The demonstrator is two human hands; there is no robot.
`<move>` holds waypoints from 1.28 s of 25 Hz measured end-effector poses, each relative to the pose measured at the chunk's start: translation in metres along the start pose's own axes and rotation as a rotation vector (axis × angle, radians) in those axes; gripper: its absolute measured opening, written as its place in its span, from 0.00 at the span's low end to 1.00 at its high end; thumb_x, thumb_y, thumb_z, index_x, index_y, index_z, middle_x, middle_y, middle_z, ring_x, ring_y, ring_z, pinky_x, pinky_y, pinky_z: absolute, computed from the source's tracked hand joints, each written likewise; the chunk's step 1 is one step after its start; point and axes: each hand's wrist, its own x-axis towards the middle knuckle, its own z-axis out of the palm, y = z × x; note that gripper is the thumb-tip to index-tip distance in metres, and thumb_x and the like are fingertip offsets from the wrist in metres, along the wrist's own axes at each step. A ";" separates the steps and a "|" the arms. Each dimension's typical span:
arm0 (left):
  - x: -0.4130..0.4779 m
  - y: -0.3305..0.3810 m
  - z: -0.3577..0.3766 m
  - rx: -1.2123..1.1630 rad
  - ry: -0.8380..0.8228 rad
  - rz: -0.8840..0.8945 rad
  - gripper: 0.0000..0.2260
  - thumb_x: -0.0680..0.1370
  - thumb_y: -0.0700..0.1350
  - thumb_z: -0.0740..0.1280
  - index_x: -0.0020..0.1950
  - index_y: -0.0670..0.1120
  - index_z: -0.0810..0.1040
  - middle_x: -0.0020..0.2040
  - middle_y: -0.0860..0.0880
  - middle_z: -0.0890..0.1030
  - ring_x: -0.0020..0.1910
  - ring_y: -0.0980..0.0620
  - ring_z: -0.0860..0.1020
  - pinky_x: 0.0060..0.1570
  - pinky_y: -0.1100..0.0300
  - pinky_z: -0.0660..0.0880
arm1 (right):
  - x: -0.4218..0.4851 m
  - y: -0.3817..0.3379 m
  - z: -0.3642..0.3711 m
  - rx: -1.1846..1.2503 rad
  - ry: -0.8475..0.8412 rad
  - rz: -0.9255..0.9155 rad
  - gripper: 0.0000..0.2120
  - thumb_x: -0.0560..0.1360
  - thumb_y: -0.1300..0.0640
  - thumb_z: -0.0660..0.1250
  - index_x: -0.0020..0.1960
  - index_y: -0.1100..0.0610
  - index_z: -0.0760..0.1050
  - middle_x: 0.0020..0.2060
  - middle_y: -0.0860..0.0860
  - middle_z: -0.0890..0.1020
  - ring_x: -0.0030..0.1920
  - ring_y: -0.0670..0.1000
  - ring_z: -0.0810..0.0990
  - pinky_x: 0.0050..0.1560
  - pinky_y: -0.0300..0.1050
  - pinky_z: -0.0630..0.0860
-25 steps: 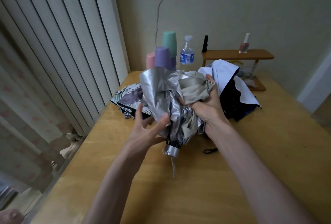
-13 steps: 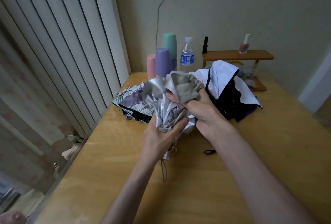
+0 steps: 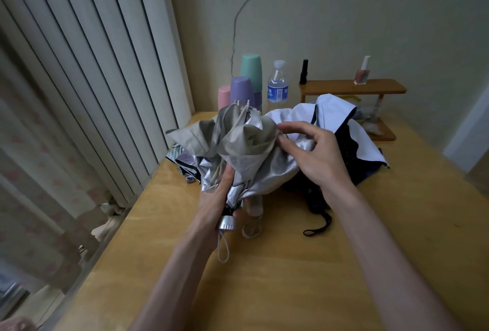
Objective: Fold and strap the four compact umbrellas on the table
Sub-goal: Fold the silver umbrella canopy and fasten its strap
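A silver and beige compact umbrella [image 3: 248, 156] stands upright over the table, its cloth loose and crumpled. My left hand [image 3: 215, 203] grips it low on the shaft, just above the silver handle cap [image 3: 227, 223]. My right hand [image 3: 315, 156] pinches a fold of the cloth at the umbrella's right side. Behind lie a white and dark navy umbrella [image 3: 341, 129], with its black wrist loop [image 3: 318, 226] toward me, and a floral umbrella [image 3: 182, 156] at the left. A pale pink handle [image 3: 255, 207] pokes out under the silver cloth.
The wooden table [image 3: 291, 277] runs up to a wall. At its back stand pastel cups [image 3: 242, 87], a water bottle [image 3: 277, 84] and a small wooden shelf [image 3: 352, 87] with a nail polish bottle [image 3: 362, 72]. Vertical blinds [image 3: 87, 66] line the left edge.
My left hand slid down from the bunched cloth to the shaft near the handle. My right hand let go of the top bundle and moved right to pinch a fold. The canopy loosened.
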 end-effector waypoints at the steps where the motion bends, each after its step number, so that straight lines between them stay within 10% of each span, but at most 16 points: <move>1: 0.002 0.000 -0.002 -0.027 0.024 -0.001 0.27 0.66 0.67 0.72 0.47 0.44 0.80 0.37 0.40 0.79 0.23 0.52 0.73 0.20 0.63 0.70 | 0.001 0.002 0.000 -0.045 0.002 -0.026 0.11 0.79 0.56 0.75 0.61 0.50 0.85 0.53 0.38 0.85 0.56 0.30 0.79 0.59 0.31 0.75; 9: 0.012 0.003 -0.012 -0.239 0.072 -0.041 0.21 0.70 0.65 0.72 0.48 0.48 0.85 0.36 0.48 0.79 0.26 0.55 0.74 0.19 0.65 0.69 | 0.009 0.011 0.000 0.339 -0.079 0.156 0.14 0.78 0.47 0.75 0.64 0.40 0.82 0.62 0.47 0.84 0.67 0.46 0.80 0.73 0.52 0.73; 15: 0.017 0.003 -0.019 -0.296 0.088 -0.089 0.22 0.78 0.65 0.66 0.39 0.50 0.86 0.33 0.50 0.76 0.22 0.57 0.70 0.18 0.68 0.67 | 0.010 0.014 -0.002 0.271 -0.066 0.122 0.08 0.75 0.60 0.77 0.54 0.56 0.85 0.47 0.48 0.90 0.49 0.45 0.88 0.48 0.34 0.81; 22: 0.019 0.001 -0.023 -0.306 0.130 -0.076 0.23 0.79 0.65 0.66 0.39 0.50 0.88 0.34 0.50 0.78 0.22 0.57 0.70 0.17 0.67 0.67 | 0.013 0.019 0.002 0.320 -0.037 0.316 0.15 0.72 0.53 0.81 0.57 0.53 0.83 0.54 0.51 0.88 0.55 0.53 0.87 0.57 0.52 0.81; 28: 0.018 0.003 -0.018 -0.375 0.123 -0.093 0.21 0.81 0.63 0.65 0.43 0.48 0.83 0.33 0.50 0.77 0.21 0.57 0.70 0.16 0.67 0.66 | 0.012 0.010 0.005 0.459 0.127 0.260 0.23 0.72 0.70 0.79 0.63 0.53 0.81 0.53 0.50 0.87 0.52 0.49 0.88 0.47 0.42 0.83; 32: 0.020 -0.003 -0.015 -0.315 0.142 -0.065 0.20 0.78 0.63 0.68 0.47 0.45 0.84 0.35 0.48 0.78 0.23 0.54 0.72 0.18 0.65 0.69 | 0.007 0.005 0.014 0.432 -0.023 0.240 0.37 0.66 0.49 0.86 0.71 0.37 0.74 0.70 0.45 0.77 0.69 0.49 0.80 0.67 0.51 0.79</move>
